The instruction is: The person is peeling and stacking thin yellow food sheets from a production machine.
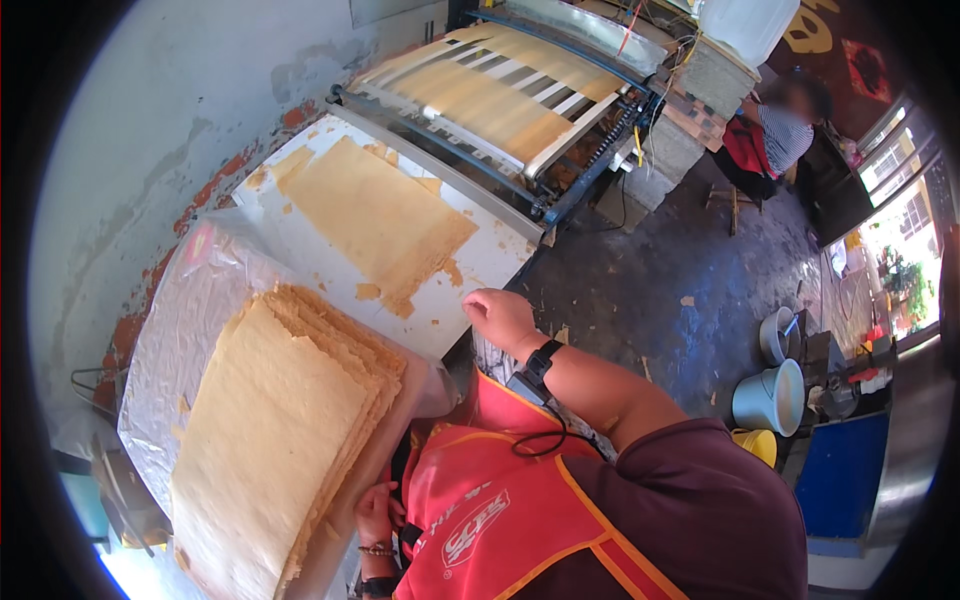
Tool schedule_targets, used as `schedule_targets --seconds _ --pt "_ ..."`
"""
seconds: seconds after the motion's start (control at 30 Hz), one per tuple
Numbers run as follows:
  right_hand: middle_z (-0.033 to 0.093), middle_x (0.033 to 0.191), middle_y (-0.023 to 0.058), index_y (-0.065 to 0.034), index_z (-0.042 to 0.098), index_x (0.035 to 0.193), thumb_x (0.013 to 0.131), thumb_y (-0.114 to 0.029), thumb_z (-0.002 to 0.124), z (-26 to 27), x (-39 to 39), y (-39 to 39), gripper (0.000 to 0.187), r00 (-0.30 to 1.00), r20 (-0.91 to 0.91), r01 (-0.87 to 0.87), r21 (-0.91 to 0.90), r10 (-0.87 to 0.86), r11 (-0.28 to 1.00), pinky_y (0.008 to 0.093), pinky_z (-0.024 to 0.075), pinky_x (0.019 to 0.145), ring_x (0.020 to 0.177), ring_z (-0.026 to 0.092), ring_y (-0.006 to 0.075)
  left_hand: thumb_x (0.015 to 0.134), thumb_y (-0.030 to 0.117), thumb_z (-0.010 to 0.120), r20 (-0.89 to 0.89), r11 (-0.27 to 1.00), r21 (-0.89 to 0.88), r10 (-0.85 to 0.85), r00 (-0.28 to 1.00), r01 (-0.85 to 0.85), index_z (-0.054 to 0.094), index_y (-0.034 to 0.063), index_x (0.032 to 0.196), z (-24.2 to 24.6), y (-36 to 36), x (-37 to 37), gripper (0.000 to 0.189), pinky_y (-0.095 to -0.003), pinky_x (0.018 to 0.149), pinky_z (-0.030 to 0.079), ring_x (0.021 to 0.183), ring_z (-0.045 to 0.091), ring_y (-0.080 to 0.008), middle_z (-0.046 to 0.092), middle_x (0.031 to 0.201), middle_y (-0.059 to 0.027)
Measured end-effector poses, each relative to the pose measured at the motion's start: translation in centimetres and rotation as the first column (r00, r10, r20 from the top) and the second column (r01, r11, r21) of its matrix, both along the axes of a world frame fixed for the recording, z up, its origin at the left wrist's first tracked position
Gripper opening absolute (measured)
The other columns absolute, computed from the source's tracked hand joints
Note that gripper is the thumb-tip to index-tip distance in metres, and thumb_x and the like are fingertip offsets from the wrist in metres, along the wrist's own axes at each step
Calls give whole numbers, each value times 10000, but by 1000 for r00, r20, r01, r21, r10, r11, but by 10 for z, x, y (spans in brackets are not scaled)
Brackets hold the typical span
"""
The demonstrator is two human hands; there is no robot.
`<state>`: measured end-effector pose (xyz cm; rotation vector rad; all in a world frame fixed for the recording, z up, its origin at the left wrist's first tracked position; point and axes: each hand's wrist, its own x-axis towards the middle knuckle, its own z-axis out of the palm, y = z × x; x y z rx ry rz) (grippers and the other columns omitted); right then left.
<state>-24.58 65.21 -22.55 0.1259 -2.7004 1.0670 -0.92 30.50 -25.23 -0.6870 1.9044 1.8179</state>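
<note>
My right hand (501,319) is loosely curled at the near right edge of a white board (480,281); nothing shows in its fingers. On the board lies a thin tan sheet (375,214) with ragged, broken edges. My left hand (377,514) hangs low beside my red apron (480,517), its fingers bent and partly hidden. Close to that hand stands a thick stack of similar brittle sheets (277,450), resting on a support covered with clear plastic (195,300).
Beyond the board, a machine with slatted bands and rollers (495,82) carries tan sheet material. Concrete blocks (660,165) flank it. On the dark floor (622,285) stand a light blue bucket (772,397) and a yellow bucket (756,446). Another person (784,135) sits at the far right.
</note>
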Motion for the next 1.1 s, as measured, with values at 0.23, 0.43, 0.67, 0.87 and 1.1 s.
schedule_targets --seconds 0.23,0.43,0.67,0.87,1.1 --pt "671 815 93 -111 678 857 855 -221 592 4 1 0 140 1000 28 7 11 -8 1000 387 492 660 760 645 297 986 268 503 -14 1000 10 -6 1000 6 663 17 1025 -4 -2 0 301 -227 335 360 386 505 -103 610 576 -47" --pt "673 829 94 -115 680 864 856 -230 587 2 3 -1 148 999 26 21 27 -22 999 393 492 671 785 644 304 984 262 500 -11 1000 -1 -8 1000 8 662 16 1036 2 0 -1 299 -222 334 357 388 506 -100 618 585 -49" --pt "674 841 99 -119 682 867 863 -252 572 4 3 0 173 999 44 21 27 -22 999 401 493 688 809 641 313 983 259 503 -20 1000 26 -6 1000 7 662 13 1035 -3 -2 0 297 -222 337 357 392 507 -99 620 587 -52" --pt "674 846 92 -126 682 874 877 -273 544 3 3 0 202 998 59 15 32 -17 999 403 492 696 816 639 312 981 259 514 -20 1000 24 0 1000 0 664 15 1025 -4 -2 2 290 -223 342 359 394 506 -98 619 586 -51" --pt "671 809 72 -134 674 851 861 -226 610 0 4 1 112 999 -26 22 42 -20 999 382 496 626 752 649 287 985 253 510 -15 999 32 6 1000 -5 666 20 1020 0 0 1 283 -229 343 362 390 502 -99 615 583 -49"
